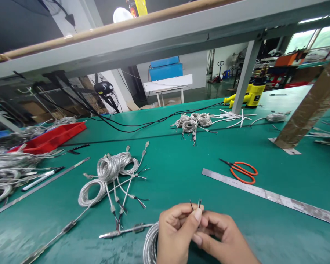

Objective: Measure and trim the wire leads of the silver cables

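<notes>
My left hand [177, 231] and my right hand [222, 236] meet at the bottom middle of the head view, low over the green table [176, 165]. Both are closed in a pinch on the end of a silver braided cable [150, 244]. Thin dark wire tips [195, 204] stick up above my left thumb. The coiled part of this cable hangs to the left of my left hand. A pile of similar coiled silver cables [109, 176] with probe ends lies to the left of my hands.
A long steel ruler [272, 196] and orange-handled scissors [243, 172] lie to the right. More cable coils [193, 123] sit further back, others by a red tray [51, 137] at left. A yellow tool [253, 94] and grey frame posts [244, 79] stand at the rear.
</notes>
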The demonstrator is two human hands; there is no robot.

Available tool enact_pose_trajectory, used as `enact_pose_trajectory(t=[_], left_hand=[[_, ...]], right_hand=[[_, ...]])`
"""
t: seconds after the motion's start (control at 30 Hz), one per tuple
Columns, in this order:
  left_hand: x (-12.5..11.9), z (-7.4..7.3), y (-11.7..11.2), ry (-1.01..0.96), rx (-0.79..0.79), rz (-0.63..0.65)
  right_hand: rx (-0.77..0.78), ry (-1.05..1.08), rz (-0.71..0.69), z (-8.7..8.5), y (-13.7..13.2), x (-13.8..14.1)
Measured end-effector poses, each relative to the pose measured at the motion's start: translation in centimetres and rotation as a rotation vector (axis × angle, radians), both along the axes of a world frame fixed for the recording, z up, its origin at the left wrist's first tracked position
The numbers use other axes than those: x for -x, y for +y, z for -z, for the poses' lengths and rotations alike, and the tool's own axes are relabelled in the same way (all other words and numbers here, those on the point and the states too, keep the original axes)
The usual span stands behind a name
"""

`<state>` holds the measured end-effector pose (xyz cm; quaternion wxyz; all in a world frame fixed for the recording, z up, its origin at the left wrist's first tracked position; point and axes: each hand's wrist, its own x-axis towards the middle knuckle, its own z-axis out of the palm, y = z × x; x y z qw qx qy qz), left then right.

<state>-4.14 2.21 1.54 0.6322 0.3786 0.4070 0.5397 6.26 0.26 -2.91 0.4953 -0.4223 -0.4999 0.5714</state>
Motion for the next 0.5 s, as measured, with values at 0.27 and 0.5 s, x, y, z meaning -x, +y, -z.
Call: enact_pose_trajectory(t=[0.27, 0.5], left_hand=[[0.16, 0.22, 0.09, 0.014, -0.015, -0.002], [0.06, 0.07, -0.10, 0.043, -0.008, -0.016]], right_hand=[[-0.053, -0.025, -0.050, -0.86, 0.10, 0.38], [-0.076, -0.050, -0.017, -0.25, -0.23, 0.53]])
